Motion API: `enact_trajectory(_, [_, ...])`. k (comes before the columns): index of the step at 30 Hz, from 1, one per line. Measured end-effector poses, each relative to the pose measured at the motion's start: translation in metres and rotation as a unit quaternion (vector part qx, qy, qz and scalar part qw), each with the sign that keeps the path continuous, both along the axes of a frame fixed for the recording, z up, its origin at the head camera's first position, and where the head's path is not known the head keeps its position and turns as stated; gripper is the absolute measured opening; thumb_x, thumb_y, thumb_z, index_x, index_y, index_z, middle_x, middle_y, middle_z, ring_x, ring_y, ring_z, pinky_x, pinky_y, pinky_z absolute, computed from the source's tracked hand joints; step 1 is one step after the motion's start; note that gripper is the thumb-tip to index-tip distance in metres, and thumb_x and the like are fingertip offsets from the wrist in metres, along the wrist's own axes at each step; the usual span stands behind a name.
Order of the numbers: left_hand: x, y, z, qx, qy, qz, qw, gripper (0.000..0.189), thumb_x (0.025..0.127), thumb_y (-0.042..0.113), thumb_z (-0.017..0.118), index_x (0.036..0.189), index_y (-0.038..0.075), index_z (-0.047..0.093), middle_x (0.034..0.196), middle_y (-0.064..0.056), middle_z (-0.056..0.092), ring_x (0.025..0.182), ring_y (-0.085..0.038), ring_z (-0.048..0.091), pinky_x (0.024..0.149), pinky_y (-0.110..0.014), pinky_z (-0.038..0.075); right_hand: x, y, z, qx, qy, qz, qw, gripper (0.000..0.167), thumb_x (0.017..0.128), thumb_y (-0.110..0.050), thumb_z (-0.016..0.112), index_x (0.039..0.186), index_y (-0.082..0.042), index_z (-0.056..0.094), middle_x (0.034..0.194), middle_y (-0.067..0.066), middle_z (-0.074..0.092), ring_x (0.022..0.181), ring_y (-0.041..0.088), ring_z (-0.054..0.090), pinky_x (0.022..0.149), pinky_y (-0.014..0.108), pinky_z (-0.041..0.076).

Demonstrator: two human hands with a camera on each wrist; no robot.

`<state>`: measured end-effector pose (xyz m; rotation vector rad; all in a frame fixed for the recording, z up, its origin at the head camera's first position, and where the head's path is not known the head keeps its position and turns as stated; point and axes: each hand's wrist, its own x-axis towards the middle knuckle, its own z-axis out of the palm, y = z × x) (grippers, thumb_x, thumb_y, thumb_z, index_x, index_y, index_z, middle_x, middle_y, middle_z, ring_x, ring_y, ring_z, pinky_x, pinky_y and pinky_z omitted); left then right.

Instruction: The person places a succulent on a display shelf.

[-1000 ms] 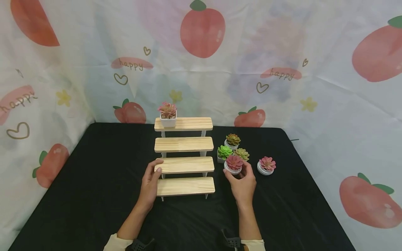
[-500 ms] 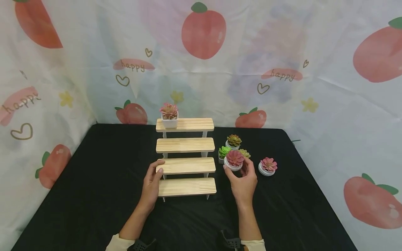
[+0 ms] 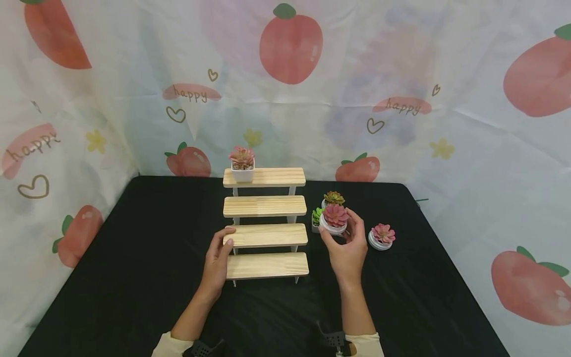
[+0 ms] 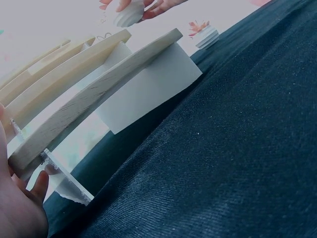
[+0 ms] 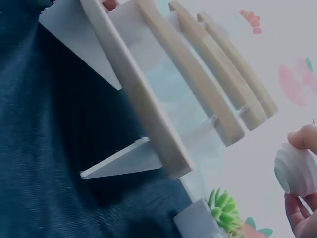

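From my remote seat, the right hand (image 3: 348, 253) had its grip pinching a ridged white pot with a dusky-pink succulent (image 3: 335, 216) — thumb on the left side, fingers on the right. The pot was up off the worktop (image 3: 129, 282), to the right of the wooden stand (image 3: 267, 235), and my right wrist view got it side-on, base showing. The left hand (image 3: 216, 258) had its grip pinching the left end of the stand's 2nd board from the bottom, thumb at the front edge and fingers over the top.

I counted 4 pale boards on the stand, rising in steps away from the person, on light-coloured supports. A pink succulent in a square white pot (image 3: 242, 166) stood at the left end of the top board. Just behind the held pot I had a bright green succulent (image 3: 317, 217) and a brownish-green succulent (image 3: 333, 198) — each partly covered by it. A lighter pink succulent in a round white pot (image 3: 382, 236) sat apart, right of the right hand. Black cloth covered the worktop; a fruit-print backdrop (image 3: 290, 124) hung behind. Cream sleeves (image 3: 167, 344) showed at the bottom.
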<state>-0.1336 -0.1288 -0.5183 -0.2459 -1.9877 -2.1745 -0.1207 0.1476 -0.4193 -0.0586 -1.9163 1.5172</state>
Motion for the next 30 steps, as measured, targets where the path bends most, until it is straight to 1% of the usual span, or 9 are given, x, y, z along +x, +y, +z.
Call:
enact_trajectory(3, [0.000, -0.001, 0.000, -0.002, 0.002, 0.000, 1.0000, 0.033, 0.113, 0.019, 0.046, 0.143, 0.008, 0.051, 0.158, -0.008, 0.038, 0.143, -0.022, 0.035, 0.110, -0.034, 0.030, -0.001, -0.001, 0.007, 0.007, 0.000, 0.009, 0.9999, 0.066, 0.079, 0.009, 0.083, 0.138, 0.011, 0.052, 0.133, 0.027, 0.062, 0.117, 0.035, 0.059, 0.093, 0.023, 0.046])
enact_trajectory(6, [0.000, -0.001, 0.000, -0.004, 0.006, 0.000, 1.0000, 0.033, 0.113, 0.019, 0.045, 0.143, 0.008, 0.051, 0.158, -0.009, 0.039, 0.143, -0.022, 0.035, 0.110, -0.033, 0.030, -0.003, -0.001, 0.013, 0.012, 0.002, 0.020, 0.9997, 0.066, 0.080, 0.009, 0.084, 0.138, 0.010, 0.053, 0.133, 0.025, 0.062, 0.118, 0.033, 0.059, 0.094, 0.023, 0.046])
enact_trajectory(9, [0.000, -0.001, 0.000, -0.005, 0.009, 0.000, 1.0000, 0.033, 0.113, 0.019, 0.045, 0.143, 0.008, 0.051, 0.158, -0.009, 0.038, 0.144, -0.022, 0.033, 0.111, -0.035, 0.029, -0.004, -0.002, 0.018, 0.015, 0.006, 0.028, 0.9995, 0.066, 0.080, 0.010, 0.083, 0.138, 0.011, 0.052, 0.132, 0.026, 0.062, 0.119, 0.032, 0.060, 0.094, 0.024, 0.047])
enact_trajectory(14, [-0.001, -0.001, -0.001, -0.006, 0.011, 0.004, 0.9999, 0.032, 0.113, 0.018, 0.045, 0.143, 0.008, 0.052, 0.157, -0.009, 0.039, 0.145, -0.023, 0.033, 0.111, -0.037, 0.028, -0.006, -0.004, 0.024, 0.017, 0.001, 0.027, 0.9995, 0.064, 0.080, 0.010, 0.083, 0.137, 0.011, 0.053, 0.131, 0.026, 0.062, 0.119, 0.031, 0.060, 0.097, 0.026, 0.047])
enact_trajectory(17, [0.000, -0.001, 0.000, -0.007, 0.008, 0.006, 0.9999, 0.032, 0.113, 0.018, 0.045, 0.142, 0.008, 0.052, 0.156, -0.008, 0.041, 0.143, -0.023, 0.035, 0.110, -0.036, 0.029, -0.009, -0.003, 0.024, 0.013, 0.005, 0.028, 0.9995, 0.064, 0.080, 0.009, 0.084, 0.136, 0.011, 0.054, 0.129, 0.025, 0.063, 0.118, 0.029, 0.060, 0.097, 0.026, 0.047])
enact_trajectory(20, [0.000, -0.001, 0.001, -0.011, 0.004, 0.007, 0.9999, 0.032, 0.113, 0.019, 0.045, 0.142, 0.009, 0.052, 0.155, -0.008, 0.041, 0.142, -0.023, 0.036, 0.110, -0.037, 0.030, -0.017, 0.000, 0.016, 0.005, 0.012, 0.031, 0.9994, 0.066, 0.079, 0.007, 0.086, 0.137, 0.009, 0.055, 0.128, 0.023, 0.064, 0.117, 0.027, 0.061, 0.098, 0.029, 0.048])
enact_trajectory(24, [-0.001, -0.001, 0.000, -0.014, 0.002, 0.008, 0.9999, 0.032, 0.113, 0.019, 0.045, 0.142, 0.009, 0.052, 0.156, -0.008, 0.041, 0.143, -0.024, 0.036, 0.110, -0.039, 0.030, -0.030, 0.007, 0.004, 0.006, 0.009, 0.034, 0.9994, 0.069, 0.079, 0.002, 0.089, 0.139, 0.002, 0.056, 0.130, 0.015, 0.065, 0.118, 0.021, 0.061, 0.099, 0.032, 0.048])
enact_trajectory(27, [-0.001, 0.000, -0.001, -0.014, 0.003, 0.009, 0.9999, 0.032, 0.113, 0.020, 0.046, 0.142, 0.009, 0.052, 0.157, -0.009, 0.041, 0.143, -0.025, 0.036, 0.110, -0.039, 0.030, -0.034, 0.008, 0.004, 0.017, 0.008, 0.037, 0.9991, 0.070, 0.079, -0.004, 0.090, 0.140, -0.002, 0.056, 0.130, 0.009, 0.065, 0.118, 0.018, 0.061, 0.100, 0.031, 0.048])
enact_trajectory(30, [-0.001, 0.000, -0.002, -0.013, 0.004, 0.010, 0.9999, 0.032, 0.112, 0.020, 0.046, 0.142, 0.009, 0.052, 0.156, -0.010, 0.041, 0.142, -0.026, 0.037, 0.109, -0.037, 0.031, -0.036, 0.007, 0.006, 0.023, 0.013, 0.044, 0.9987, 0.070, 0.080, -0.007, 0.091, 0.141, -0.003, 0.056, 0.131, 0.007, 0.064, 0.119, 0.017, 0.061, 0.099, 0.029, 0.048])
